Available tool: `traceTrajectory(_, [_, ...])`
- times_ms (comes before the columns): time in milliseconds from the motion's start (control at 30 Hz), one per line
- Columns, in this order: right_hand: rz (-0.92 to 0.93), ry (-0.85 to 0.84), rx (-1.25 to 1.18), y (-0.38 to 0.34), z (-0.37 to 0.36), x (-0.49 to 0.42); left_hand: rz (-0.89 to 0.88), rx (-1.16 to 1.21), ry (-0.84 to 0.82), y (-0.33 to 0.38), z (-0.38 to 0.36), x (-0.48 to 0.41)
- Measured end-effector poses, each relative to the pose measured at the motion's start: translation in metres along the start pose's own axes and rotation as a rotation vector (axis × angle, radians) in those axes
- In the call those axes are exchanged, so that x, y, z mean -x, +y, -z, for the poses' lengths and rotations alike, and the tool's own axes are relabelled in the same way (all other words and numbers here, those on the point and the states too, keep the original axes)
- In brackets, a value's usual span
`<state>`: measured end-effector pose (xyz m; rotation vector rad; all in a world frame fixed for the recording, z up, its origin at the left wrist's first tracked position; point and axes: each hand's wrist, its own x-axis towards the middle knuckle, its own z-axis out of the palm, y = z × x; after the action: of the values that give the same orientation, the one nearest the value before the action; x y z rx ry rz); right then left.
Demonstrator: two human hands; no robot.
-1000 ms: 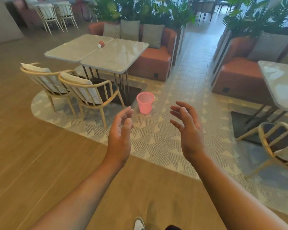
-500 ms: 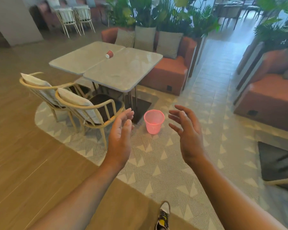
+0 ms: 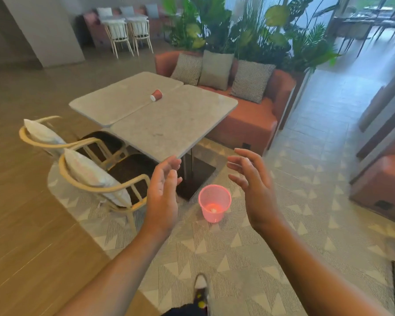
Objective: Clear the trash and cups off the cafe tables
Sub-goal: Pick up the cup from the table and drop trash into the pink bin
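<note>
A small red paper cup (image 3: 156,95) lies on its side on the pale marble cafe table (image 3: 173,124). On the patterned floor in front of the table stands a pink mesh bin (image 3: 214,205) with a small white scrap at its bottom. My left hand (image 3: 163,192) hovers to the left of the bin, fingers straight and holding nothing. My right hand (image 3: 252,185) is raised to the bin's right, fingers spread and slightly bent, also empty. Both hands are above the floor, apart from the bin and well short of the cup.
Two wicker armchairs (image 3: 96,176) with cushions stand at the table's left side. An orange sofa (image 3: 253,115) with grey pillows backs the table, plants behind it. Another orange seat (image 3: 381,185) is at the right. My shoe (image 3: 201,283) is on the rug below.
The view has moved closer to the table and bin; the bin now sits between my hands and lower in view. Both hands stay raised and empty.
</note>
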<state>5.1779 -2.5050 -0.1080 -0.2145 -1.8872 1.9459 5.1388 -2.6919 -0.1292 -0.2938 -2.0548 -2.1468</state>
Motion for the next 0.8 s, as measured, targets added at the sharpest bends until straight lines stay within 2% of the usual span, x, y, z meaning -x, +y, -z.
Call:
traceTrajectory(267, [-0.003,0.015,0.045,0.037,0.014,-0.18,0.011,0.004,-0.013,-0.06,-0.094,-0.169])
traceTrajectory(533, [0.011,0.06,0.01,0.055,0.033,-0.353,0.005,-0.026,-0.097,-0.086,-0.182,-0.326])
traceTrajectory(800, [0.02,0.061,-0.017,0.09,0.062,-0.498,-0.011,-0.067,-0.008,-0.126,-0.25,-0.442])
